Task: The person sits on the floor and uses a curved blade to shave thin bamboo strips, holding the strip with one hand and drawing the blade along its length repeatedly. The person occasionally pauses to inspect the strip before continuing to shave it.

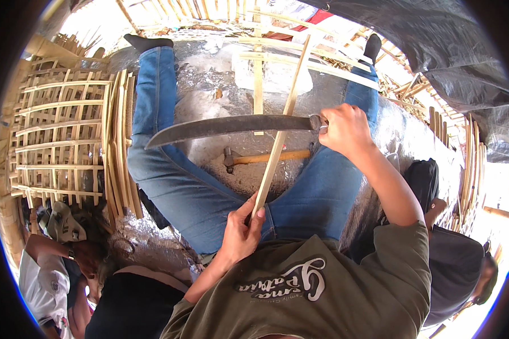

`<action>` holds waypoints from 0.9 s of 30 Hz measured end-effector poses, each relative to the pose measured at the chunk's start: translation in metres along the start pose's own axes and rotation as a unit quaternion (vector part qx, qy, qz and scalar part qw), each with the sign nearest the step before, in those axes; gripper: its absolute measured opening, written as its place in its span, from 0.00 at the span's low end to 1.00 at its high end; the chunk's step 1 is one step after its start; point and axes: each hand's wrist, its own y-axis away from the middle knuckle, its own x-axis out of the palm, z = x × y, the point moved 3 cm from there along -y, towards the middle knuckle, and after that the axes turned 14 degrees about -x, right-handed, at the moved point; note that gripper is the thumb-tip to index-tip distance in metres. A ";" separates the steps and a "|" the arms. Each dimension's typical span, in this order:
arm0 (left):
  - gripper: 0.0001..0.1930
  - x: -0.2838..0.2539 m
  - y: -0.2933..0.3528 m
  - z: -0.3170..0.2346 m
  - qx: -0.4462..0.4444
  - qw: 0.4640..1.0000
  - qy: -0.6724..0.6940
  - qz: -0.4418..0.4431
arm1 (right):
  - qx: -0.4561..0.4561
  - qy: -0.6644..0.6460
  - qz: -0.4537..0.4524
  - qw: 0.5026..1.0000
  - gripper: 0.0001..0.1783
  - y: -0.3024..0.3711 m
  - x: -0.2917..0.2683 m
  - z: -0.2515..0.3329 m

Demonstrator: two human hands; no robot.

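My right hand (348, 131) is closed round the handle of a machete (226, 127), whose long dark blade points left and crosses over a bamboo strip (275, 155). The lower end of that pale strip is gripped by my left hand (241, 233), and its far end slants up and away between my legs. Blade and strip overlap in the view; I cannot tell whether they touch. On the floor between my thighs lies a hammer (271, 157) with a wooden handle and dark head.
More bamboo strips (258, 85) lie crossed ahead of me. To my left are a woven bamboo lattice (59, 133) and a bundle of strips (119, 147). Other people sit behind on both sides, one in a black top (455, 265). A dark plastic sheet (458, 51) hangs at upper right.
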 end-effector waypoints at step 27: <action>0.21 0.002 0.007 -0.010 0.061 0.997 0.012 0.050 | 0.283 -0.032 -0.108 0.952 0.15 -0.027 0.000 -0.155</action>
